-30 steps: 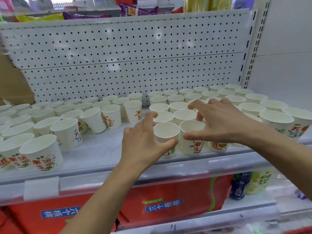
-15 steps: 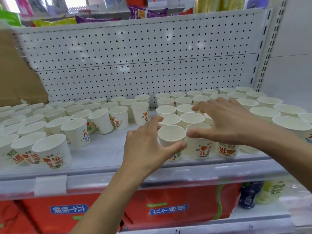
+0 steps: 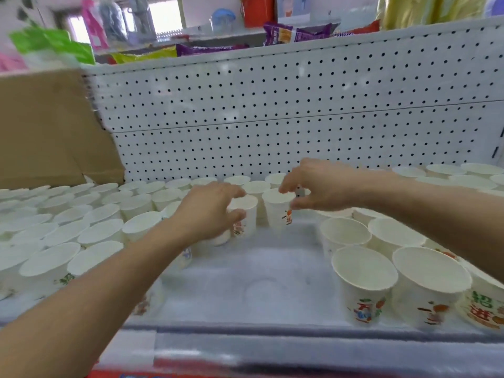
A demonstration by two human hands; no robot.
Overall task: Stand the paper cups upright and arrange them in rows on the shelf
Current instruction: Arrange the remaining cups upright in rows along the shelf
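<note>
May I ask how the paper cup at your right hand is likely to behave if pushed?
The cup looks empty and thin-walled, so probably light and easily dented by a pinch from the right hand. Narrower at base than rim, it may tip rather than slide along the shelf.

Left hand [image 3: 210, 211] curled in a grip — right hand [image 3: 319, 184] pinching.

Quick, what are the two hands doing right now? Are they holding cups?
Left hand: closed, gripping the left cup of the middle pair.
Right hand: closed, pinching the right cup at its rim.
</note>
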